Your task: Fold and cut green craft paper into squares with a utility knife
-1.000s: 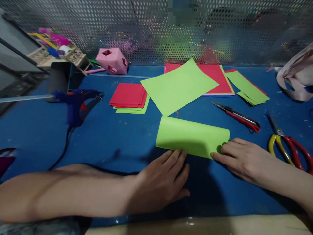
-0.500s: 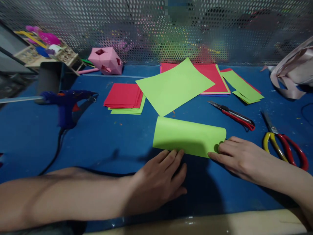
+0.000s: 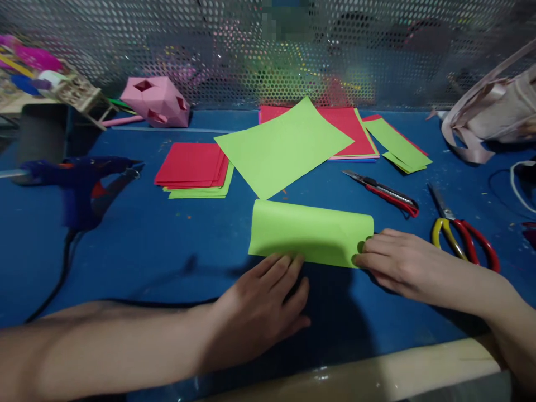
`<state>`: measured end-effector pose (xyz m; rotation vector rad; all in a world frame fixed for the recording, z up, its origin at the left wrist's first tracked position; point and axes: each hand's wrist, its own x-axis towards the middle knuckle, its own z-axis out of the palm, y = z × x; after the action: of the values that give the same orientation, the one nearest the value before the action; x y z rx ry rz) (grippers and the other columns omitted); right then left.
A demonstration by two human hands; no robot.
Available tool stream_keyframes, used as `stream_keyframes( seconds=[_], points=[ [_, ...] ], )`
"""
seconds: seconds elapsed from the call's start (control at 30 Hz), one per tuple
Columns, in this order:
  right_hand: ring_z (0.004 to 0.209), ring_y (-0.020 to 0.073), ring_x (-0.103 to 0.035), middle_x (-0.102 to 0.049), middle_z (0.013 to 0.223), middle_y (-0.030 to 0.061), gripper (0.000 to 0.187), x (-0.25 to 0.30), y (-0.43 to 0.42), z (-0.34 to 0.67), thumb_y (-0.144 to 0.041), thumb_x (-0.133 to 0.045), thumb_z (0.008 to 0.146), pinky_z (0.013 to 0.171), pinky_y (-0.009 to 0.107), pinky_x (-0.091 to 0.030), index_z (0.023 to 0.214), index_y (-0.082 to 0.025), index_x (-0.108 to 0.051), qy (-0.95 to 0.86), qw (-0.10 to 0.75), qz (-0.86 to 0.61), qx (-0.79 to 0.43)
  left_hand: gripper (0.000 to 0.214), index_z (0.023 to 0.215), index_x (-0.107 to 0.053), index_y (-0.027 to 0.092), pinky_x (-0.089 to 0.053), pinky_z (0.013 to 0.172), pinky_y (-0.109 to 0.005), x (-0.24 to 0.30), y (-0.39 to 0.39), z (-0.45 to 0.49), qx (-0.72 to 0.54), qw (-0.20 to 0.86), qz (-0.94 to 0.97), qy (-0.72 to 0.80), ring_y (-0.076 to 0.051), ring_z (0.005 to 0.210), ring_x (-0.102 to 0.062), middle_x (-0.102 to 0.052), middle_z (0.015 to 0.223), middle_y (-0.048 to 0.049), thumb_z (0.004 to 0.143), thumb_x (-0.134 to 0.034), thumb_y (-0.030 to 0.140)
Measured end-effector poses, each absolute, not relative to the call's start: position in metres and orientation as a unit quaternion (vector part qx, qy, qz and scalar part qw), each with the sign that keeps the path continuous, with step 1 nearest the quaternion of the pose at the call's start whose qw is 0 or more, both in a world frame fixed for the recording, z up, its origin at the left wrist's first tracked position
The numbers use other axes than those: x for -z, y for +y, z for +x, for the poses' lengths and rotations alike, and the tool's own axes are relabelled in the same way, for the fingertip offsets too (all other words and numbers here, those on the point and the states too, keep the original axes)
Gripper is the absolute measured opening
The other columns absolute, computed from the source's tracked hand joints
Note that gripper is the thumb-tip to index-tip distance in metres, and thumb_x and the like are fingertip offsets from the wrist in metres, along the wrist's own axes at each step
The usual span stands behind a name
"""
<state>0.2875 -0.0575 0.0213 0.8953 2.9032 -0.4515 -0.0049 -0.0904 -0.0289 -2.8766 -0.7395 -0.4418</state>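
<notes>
A green sheet of paper, folded over on itself, lies on the blue table in front of me. My left hand rests flat with its fingers stretched out, the fingertips on the sheet's near edge. My right hand lies at the sheet's right end, with the thumb and fingertips pinching the near right corner. A larger flat green sheet lies just behind the folded one.
A stack of red and green squares lies left of centre. Behind are red sheets, green strips and a pink paper box. A blue glue gun lies left; a utility knife, scissors and ribbon lie right.
The view has swung a little to the right, so everything sits further left in the picture. Both hands keep their places on the folded green sheet.
</notes>
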Motion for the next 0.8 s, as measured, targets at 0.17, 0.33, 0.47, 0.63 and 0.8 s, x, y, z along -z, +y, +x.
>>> stream_keyframes(
  seconds=[0.17,0.33,0.47,0.63,0.8],
  points=[
    [0.072,0.0173,-0.047,-0.057,0.080,0.0020,0.014,-0.0255,-0.0544,0.2874,-0.013,-0.047,0.093,0.072,0.032,-0.033,0.085,-0.019,-0.056,0.928,0.055,0.317,0.187,0.032,0.106,-0.063,0.013,-0.052,0.088,-0.041,0.0285,-0.0886,-0.0044,0.161,0.065,-0.955,-0.242,-0.029,0.104,-0.064,-0.066,0.118,-0.0191,0.094,-0.052,0.041],
    [0.074,0.0168,-0.050,-0.057,0.081,0.0018,0.014,-0.0273,-0.0540,0.2897,-0.013,-0.047,0.093,0.074,0.033,-0.033,0.085,-0.019,-0.057,0.922,0.073,0.327,0.196,0.031,0.105,-0.065,0.013,-0.054,0.085,-0.041,0.0272,-0.0874,-0.0035,0.164,0.066,-0.955,-0.239,-0.029,0.102,-0.064,-0.067,0.115,-0.0193,0.093,-0.055,0.040],
    [0.074,0.0165,-0.051,-0.058,0.083,0.0023,0.015,-0.0285,-0.0531,0.2909,-0.016,-0.047,0.095,0.076,0.034,-0.035,0.087,-0.018,-0.060,0.919,0.077,0.332,0.198,0.032,0.105,-0.065,0.013,-0.055,0.085,-0.042,0.0272,-0.0871,-0.0030,0.161,0.065,-0.956,-0.236,-0.030,0.102,-0.063,-0.067,0.116,-0.0197,0.091,-0.057,0.041],
    [0.079,0.0181,-0.052,-0.059,0.087,0.0039,0.012,-0.0301,-0.0516,0.2921,-0.022,-0.051,0.096,0.077,0.034,-0.037,0.093,-0.018,-0.061,0.915,0.077,0.335,0.214,0.032,0.105,-0.066,0.012,-0.054,0.087,-0.042,0.0275,-0.0867,-0.0033,0.163,0.065,-0.957,-0.231,-0.029,0.103,-0.063,-0.066,0.116,-0.0207,0.092,-0.058,0.040],
    [0.081,0.0195,-0.052,-0.059,0.087,0.0043,0.013,-0.0323,-0.0517,0.2934,-0.029,-0.054,0.095,0.075,0.033,-0.038,0.094,-0.017,-0.060,0.908,0.072,0.344,0.228,0.032,0.104,-0.066,0.012,-0.055,0.084,-0.042,0.0289,-0.0857,-0.0035,0.170,0.064,-0.957,-0.226,-0.030,0.101,-0.063,-0.066,0.115,-0.0212,0.094,-0.054,0.039]
  ],
)
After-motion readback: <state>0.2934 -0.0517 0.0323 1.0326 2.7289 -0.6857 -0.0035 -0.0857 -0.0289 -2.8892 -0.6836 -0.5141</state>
